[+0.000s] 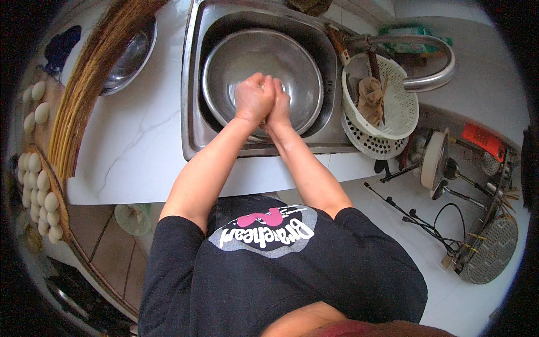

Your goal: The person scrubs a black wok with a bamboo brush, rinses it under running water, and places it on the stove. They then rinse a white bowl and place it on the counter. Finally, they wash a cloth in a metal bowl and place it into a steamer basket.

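Observation:
My left hand (254, 97) and my right hand (279, 102) are pressed together, fingers curled, over a large stainless steel bowl (257, 48). A trace of something pale shows between them, but the curled fingers hide whatever may be inside. The bowl sits in a stainless steel sink (193, 84). Its inside looks shiny, and I cannot tell whether it holds water. Both forearms reach over the front rim of the sink.
A curved faucet (433, 80) stands at the right above a pale plastic colander (404, 105) holding a brown cloth-like item. Left are a straw broom head (80, 109), a metal bowl (134, 59) and several pale round pieces (36, 181) on a board. Pan lids (433, 160) hang right.

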Tool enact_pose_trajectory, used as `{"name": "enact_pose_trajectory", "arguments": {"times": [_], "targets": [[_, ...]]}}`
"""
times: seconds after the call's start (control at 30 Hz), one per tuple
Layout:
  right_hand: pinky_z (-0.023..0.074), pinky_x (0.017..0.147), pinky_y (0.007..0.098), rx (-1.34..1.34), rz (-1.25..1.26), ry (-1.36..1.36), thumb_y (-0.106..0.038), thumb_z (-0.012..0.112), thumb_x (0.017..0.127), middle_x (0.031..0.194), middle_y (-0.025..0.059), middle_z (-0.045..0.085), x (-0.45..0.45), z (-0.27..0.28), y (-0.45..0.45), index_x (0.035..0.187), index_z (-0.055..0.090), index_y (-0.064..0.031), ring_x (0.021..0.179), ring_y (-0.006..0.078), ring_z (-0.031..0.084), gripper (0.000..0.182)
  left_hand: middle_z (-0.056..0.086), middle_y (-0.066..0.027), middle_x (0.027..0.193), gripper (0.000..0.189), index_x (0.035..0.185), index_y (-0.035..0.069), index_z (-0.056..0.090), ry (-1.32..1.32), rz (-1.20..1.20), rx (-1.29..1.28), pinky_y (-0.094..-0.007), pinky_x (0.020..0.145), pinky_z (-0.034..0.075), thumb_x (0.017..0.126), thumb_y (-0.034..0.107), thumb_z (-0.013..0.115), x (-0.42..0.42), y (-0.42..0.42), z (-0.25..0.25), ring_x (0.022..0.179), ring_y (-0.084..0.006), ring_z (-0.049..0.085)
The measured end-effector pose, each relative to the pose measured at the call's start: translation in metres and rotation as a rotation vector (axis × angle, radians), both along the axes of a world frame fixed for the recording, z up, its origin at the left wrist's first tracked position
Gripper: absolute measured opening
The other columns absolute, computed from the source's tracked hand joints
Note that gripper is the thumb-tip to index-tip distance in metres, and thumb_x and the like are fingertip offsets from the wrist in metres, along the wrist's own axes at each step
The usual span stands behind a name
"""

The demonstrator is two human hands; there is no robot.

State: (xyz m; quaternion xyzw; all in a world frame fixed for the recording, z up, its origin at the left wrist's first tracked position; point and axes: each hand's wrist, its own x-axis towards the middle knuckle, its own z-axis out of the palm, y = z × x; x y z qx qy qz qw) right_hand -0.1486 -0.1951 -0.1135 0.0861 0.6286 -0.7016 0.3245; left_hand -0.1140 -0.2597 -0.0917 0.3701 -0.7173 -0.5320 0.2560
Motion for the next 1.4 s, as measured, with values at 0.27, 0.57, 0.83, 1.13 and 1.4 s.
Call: {"name": "enact_pose_trajectory", "arguments": {"times": [0.27,0.57,0.83,1.13,1.4], "targets": [[0.0438,0.063,0.0377,0.298,0.358,0.57,-0.042,0.042,0.089,0.076,0.0178,0.062,-0.027,0.008,0.015,0.085,0.061,-0.0021,0.069,0.0277,0.058,0.045,0.057,-0.0223,0.094,0.041,0.091,-0.001,0.055,0.137,-0.038,0.217,-0.0371,0.075,0.044,0.078,0.037,0.061,0.022,0.012,0.01,0.086,-0.0329,0.057],[0.0416,0.078,0.0388,0.954,0.192,1.055,-0.047,0.056,0.08,0.096,0.0164,0.059,-0.143,0.128,0.078,0.098,0.058,-0.0067,0.089,0.0328,0.056,0.044,0.055,-0.0152,0.109,0.032,0.102,0.003,0.055,-0.118,0.036,-0.202,-0.038,0.091,0.038,0.073,0.012,0.063,0.051,0.028,0.001,0.103,-0.0311,0.05],[0.0331,0.096,0.0429,1.534,0.685,1.244,-0.054,0.055,0.076,0.126,0.0105,0.047,-0.148,0.164,0.101,0.123,0.048,-0.0162,0.117,0.0344,0.041,0.061,0.055,-0.0161,0.106,0.034,0.1,0.002,0.056,-0.022,0.036,-0.439,-0.0386,0.088,0.041,0.066,-0.002,0.055,0.05,0.056,0.043,0.102,-0.0306,0.05],[0.0396,0.091,0.0401,1.123,1.427,1.367,-0.032,0.057,0.081,0.119,0.0116,0.053,-0.049,0.096,0.05,0.125,0.045,-0.0181,0.103,0.0333,0.053,0.048,0.061,-0.0088,0.087,0.028,0.095,0.015,0.061,-0.613,-0.497,-0.605,-0.0536,0.094,0.032,0.068,0.023,0.063,0.081,0.067,0.065,0.09,-0.0267,0.058],[0.0452,0.08,0.0339,0.672,1.23,1.355,-0.017,0.059,0.079,0.104,0.0137,0.06,-0.037,0.042,0.089,0.117,0.05,-0.008,0.094,0.0259,0.059,0.041,0.064,-0.0133,0.088,0.024,0.091,0.003,0.061,0.078,0.206,-0.047,-0.0332,0.077,0.047,0.072,0.017,0.063,0.186,0.1,0.074,0.085,-0.0261,0.061]]}}
